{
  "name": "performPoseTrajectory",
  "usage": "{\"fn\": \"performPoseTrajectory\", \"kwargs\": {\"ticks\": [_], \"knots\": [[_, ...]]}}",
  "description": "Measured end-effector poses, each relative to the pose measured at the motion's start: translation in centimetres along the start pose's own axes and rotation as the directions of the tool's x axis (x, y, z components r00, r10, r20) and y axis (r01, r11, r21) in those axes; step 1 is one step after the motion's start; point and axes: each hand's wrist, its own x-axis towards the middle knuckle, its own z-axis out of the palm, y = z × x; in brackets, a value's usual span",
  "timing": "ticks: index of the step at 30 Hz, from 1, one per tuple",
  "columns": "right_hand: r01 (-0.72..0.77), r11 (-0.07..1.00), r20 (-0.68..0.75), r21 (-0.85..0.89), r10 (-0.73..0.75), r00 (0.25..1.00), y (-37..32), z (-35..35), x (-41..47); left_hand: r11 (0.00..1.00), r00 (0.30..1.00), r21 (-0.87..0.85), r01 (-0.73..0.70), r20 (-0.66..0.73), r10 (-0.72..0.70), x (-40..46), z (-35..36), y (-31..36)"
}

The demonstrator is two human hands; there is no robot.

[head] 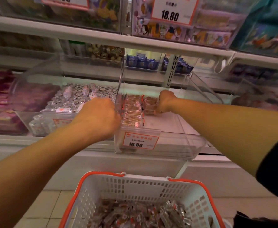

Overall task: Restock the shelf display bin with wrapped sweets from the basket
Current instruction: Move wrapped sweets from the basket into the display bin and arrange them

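The right hand grips wrapped sweets inside the clear bin. The left hand is curled at the bin wall; its grip I cannot tell. Below the hands, the label reads "10.80".

"10.80" bin tag; "18.80" sign

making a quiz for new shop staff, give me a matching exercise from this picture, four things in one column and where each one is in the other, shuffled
Things:
1. basket
2. 10.80 price tag
3. 18.80 price tag
4. silver-wrapped sweets

Places:
A. on the upper shelf's bin
B. in the bin left of the one being filled
C. on the floor below the shelf, holding wrapped sweets
D. on the front of the clear bin that both hands reach into

Pairs: 1-C, 2-D, 3-A, 4-B
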Motion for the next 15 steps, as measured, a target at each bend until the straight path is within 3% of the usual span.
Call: {"fn": "performPoseTrajectory", "kwargs": {"ticks": [4, 7, 11, 15], "knots": [[-0.103, 0.970, 0.071, 0.219, 0.090, 0.993, 0.0, -0.2, 0.2, 0.999, 0.999, -0.039, -0.031, -0.026, 0.030, -0.4, 0.3, -0.4], [-0.128, 0.949, 0.080, 0.289, 0.109, 0.991, 0.2, -0.2, -0.1, 0.992, 0.999, -0.118, -0.037, -0.036, 0.033, -0.4, 0.6, -0.6], [-0.082, 0.986, 0.024, 0.143, 0.079, 0.997, 0.2, -0.6, -0.7, 0.982, 0.996, -0.184, -0.038, -0.083, 0.023, -0.8, 1.3, -0.3], [0.013, 1.000, -0.032, 0.002, -0.013, 0.999, 0.2, -2.2, -2.5, 0.996, 0.986, -0.088, -0.031, -0.165, 0.016, -1.5, 1.1, 0.4]]}}
